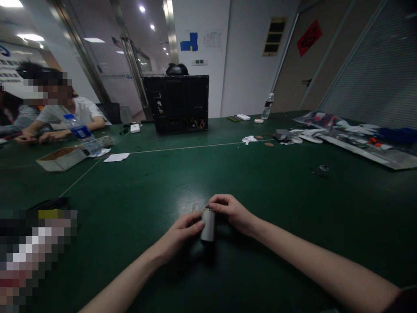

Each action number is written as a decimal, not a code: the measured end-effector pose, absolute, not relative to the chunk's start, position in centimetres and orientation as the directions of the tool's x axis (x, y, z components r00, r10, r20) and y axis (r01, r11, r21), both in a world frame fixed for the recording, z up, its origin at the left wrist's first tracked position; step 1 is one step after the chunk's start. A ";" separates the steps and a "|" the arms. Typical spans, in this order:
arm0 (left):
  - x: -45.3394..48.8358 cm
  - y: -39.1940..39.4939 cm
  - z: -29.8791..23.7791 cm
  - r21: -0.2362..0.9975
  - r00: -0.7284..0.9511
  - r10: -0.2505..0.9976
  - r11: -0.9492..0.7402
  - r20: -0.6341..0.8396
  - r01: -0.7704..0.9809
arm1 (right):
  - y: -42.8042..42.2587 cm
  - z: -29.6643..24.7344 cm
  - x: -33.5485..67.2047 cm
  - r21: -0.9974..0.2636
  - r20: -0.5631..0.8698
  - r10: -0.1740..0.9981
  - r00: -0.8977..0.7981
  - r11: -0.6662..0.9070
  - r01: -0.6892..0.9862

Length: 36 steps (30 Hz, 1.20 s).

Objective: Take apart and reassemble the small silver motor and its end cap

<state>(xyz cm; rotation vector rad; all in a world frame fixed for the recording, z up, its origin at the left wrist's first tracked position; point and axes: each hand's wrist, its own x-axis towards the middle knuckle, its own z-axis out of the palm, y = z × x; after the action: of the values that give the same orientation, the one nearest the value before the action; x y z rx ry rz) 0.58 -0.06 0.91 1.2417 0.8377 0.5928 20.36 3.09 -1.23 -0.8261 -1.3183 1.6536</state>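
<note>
Upright in front of me is a grey metal cylinder (208,226), about the size of a small can, with a light rim at its top. My left hand (186,226) grips it from the left side, thumb on the near face and fingers behind. Over the top edge, my right hand (225,205) is closed in a pinch, fingertips touching or just above the rim. What those fingertips hold, if anything, is too small to make out. The cylinder's underside is dark, so I cannot tell whether it touches the green tabletop (146,187).
A black panel-like case (182,102) stands at the back. Left are an open box (61,160), a tilted bottle (85,134) and a seated person (78,113). Right lie a small metal part (322,169), white gloves (306,135) and a loaded board (361,150).
</note>
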 end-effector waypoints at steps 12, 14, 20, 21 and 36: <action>1.0 0.2 1.1 0.968 0.606 0.758 0.234 -0.241 0.092 | 3.2 -1.6 20.5 -0.960 -0.022 0.893 -0.450 -0.144 -0.241; 0.8 0.3 1.1 0.977 0.584 0.783 0.174 -0.214 0.125 | 3.2 -1.5 20.5 -0.966 -0.003 0.891 -0.453 -0.119 -0.228; 0.7 0.7 1.0 0.978 0.583 0.809 -0.056 -0.072 0.200 | 3.1 -0.6 20.6 -0.985 0.132 0.873 -0.469 0.063 -0.159; 0.8 0.8 1.0 0.974 0.581 0.812 -0.092 -0.047 0.208 | 3.0 -0.5 20.6 -0.985 0.166 0.868 -0.469 0.122 -0.122; 0.8 0.6 1.5 0.805 0.456 0.887 -0.317 0.064 0.502 | 3.1 0.1 20.9 -0.864 0.314 0.896 -0.312 0.406 0.296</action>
<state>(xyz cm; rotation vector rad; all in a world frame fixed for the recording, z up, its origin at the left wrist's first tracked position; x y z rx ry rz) 0.79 0.64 1.50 1.9715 1.1595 0.6663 20.94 3.07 0.09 -1.0292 -1.8218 0.8985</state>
